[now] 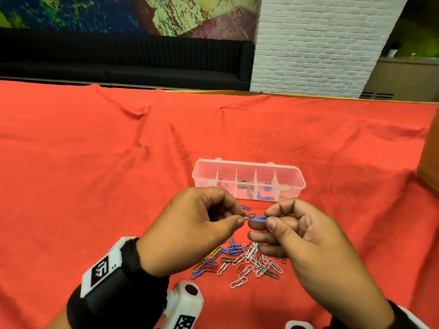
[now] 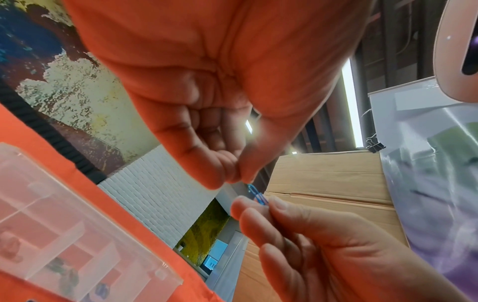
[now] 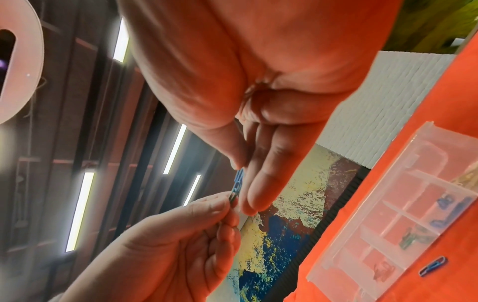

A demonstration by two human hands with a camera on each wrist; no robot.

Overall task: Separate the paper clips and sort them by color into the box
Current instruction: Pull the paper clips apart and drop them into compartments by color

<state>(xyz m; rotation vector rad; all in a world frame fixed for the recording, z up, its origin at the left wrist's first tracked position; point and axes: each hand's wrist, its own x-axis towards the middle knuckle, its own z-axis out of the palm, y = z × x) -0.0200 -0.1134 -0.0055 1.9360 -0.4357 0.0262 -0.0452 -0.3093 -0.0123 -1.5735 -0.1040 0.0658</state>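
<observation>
Both hands hover above the red cloth, in front of a clear divided box [image 1: 249, 166]. My left hand [image 1: 237, 218] pinches a green paper clip [image 1: 248, 216] between thumb and forefinger. My right hand [image 1: 268, 217] pinches a blue paper clip [image 1: 259, 218] that is hooked into the green one. The blue clip [image 2: 257, 194] shows between the two hands in the left wrist view, and the linked pair [image 3: 236, 188] in the right wrist view. A heap of mixed coloured clips [image 1: 240, 260] lies on the cloth under the hands. The box [image 3: 403, 220] holds a few sorted clips in its compartments.
A single blue clip [image 1: 245, 207] lies on the cloth just in front of the box, seen too as a loose clip [image 3: 433, 265] in the right wrist view. A brown cardboard box [image 1: 430, 162] stands at the right edge. The red cloth [image 1: 95, 162] spreads wide to the left.
</observation>
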